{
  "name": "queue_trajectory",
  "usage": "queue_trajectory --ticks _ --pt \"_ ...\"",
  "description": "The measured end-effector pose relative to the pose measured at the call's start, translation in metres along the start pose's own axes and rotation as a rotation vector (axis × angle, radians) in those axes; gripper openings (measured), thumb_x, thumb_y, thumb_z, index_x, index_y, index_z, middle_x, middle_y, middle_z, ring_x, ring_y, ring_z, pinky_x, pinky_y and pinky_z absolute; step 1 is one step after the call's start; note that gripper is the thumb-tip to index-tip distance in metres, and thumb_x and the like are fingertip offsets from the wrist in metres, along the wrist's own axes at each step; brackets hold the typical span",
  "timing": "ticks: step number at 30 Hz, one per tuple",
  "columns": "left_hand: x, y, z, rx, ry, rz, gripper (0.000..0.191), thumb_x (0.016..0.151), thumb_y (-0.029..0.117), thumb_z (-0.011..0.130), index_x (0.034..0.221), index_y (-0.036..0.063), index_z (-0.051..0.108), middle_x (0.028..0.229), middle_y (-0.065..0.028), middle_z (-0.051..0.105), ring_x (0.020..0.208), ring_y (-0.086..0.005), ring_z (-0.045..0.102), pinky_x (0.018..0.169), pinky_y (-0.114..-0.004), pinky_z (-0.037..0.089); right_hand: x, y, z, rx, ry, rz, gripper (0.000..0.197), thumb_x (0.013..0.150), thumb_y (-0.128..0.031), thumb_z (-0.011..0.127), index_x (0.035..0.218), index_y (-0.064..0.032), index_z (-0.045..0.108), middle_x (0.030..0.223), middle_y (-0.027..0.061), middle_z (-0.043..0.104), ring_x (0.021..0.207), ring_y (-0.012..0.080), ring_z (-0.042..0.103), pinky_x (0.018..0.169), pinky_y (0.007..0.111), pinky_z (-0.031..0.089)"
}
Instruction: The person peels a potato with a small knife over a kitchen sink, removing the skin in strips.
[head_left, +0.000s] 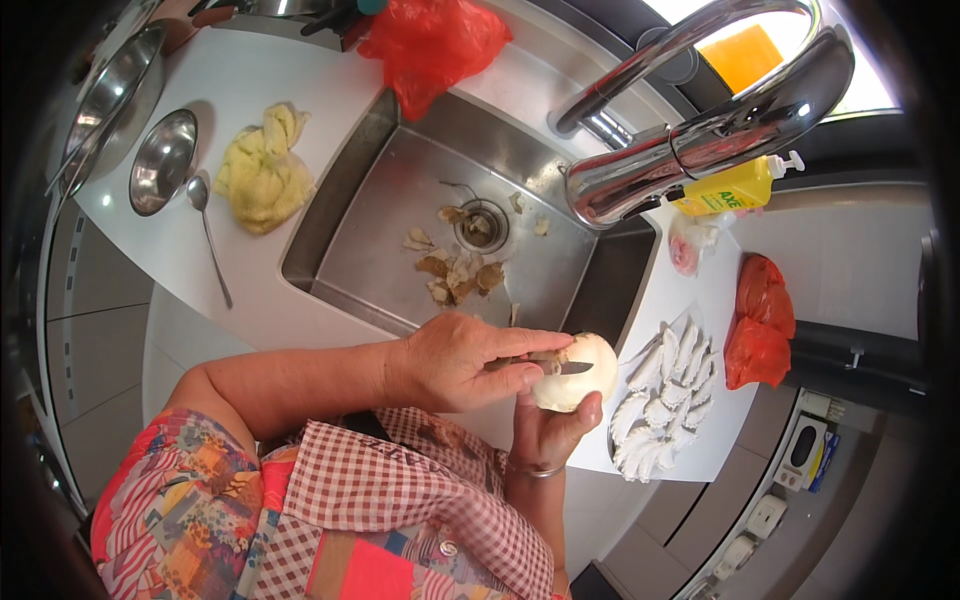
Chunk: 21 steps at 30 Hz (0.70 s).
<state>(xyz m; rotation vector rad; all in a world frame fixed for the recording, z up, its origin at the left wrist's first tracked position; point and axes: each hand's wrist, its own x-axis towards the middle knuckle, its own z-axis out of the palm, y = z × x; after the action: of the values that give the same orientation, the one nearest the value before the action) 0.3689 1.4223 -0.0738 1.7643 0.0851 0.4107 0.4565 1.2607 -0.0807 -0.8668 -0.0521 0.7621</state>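
Note:
My left hand (457, 364) grips a small knife (574, 368), its blade lying against a pale, round, mostly peeled root vegetable (589, 371) that looks like a jicama. The left index finger rests on the vegetable near a brown patch at its top. From below, my right hand (551, 431) cups the vegetable, thumb on its lower right side. Both hands are over the front right edge of a steel sink (375, 225). Brown and white peelings (457, 276) lie in the sink, some around and in the drain (480, 226). The knife's handle is mostly hidden in my left hand.
White crescent-shaped dumplings (667, 405) lie right of the sink. A chrome faucet (637, 184) overhangs it beside a yellow soap bottle (727, 187). Red plastic bags (442, 45) (761, 322) lie behind and right. Leftward are a yellow cloth (264, 172), spoon (208, 232) and steel bowl (163, 161).

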Motion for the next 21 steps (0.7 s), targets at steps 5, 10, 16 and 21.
queue_trajectory --ticks 5,10,16,21 --pt "0.001 -0.011 0.009 -0.109 0.094 -0.131 0.035 0.097 0.023 0.057 0.128 0.0095 0.065 0.081 -0.0145 0.071 0.068 -0.0221 0.071 0.061 -0.031 0.054 0.000 0.007 -0.002 -0.183 0.009 -0.084 0.078 0.081 -0.049 0.071 0.142 -0.0095 0.045 0.137 0.0081 0.054 0.125 0.0265 0.053 0.107 0.045 0.044" --pt "0.002 -0.014 0.010 -0.355 0.031 -0.100 0.040 0.099 0.021 0.054 0.135 0.0035 0.058 0.086 -0.0167 0.071 0.077 -0.0177 0.071 0.068 -0.028 0.053 0.001 0.002 0.002 -0.056 0.029 -0.038 0.079 0.080 -0.051 0.072 0.142 -0.0105 0.045 0.137 0.0083 0.054 0.125 0.0268 0.054 0.105 0.047 0.046" --pt "0.006 0.011 -0.014 -0.347 -0.136 -0.089 0.048 0.098 0.022 0.057 0.140 0.0007 0.051 0.088 -0.0195 0.071 0.076 -0.0200 0.071 0.068 -0.028 0.052 -0.001 -0.004 -0.005 -0.020 0.012 0.028 0.080 0.080 -0.054 0.072 0.142 -0.0113 0.046 0.136 0.0079 0.055 0.124 0.0274 0.054 0.103 0.047 0.048" --pt "0.001 0.014 -0.011 -0.115 -0.123 -0.119 0.045 0.096 0.022 0.058 0.137 0.0029 0.055 0.083 -0.0195 0.071 0.068 -0.0275 0.071 0.061 -0.032 0.054 0.002 -0.003 0.000 -0.042 -0.021 0.008 0.079 0.080 -0.054 0.072 0.141 -0.0109 0.046 0.136 0.0077 0.055 0.125 0.0268 0.054 0.105 0.045 0.046"
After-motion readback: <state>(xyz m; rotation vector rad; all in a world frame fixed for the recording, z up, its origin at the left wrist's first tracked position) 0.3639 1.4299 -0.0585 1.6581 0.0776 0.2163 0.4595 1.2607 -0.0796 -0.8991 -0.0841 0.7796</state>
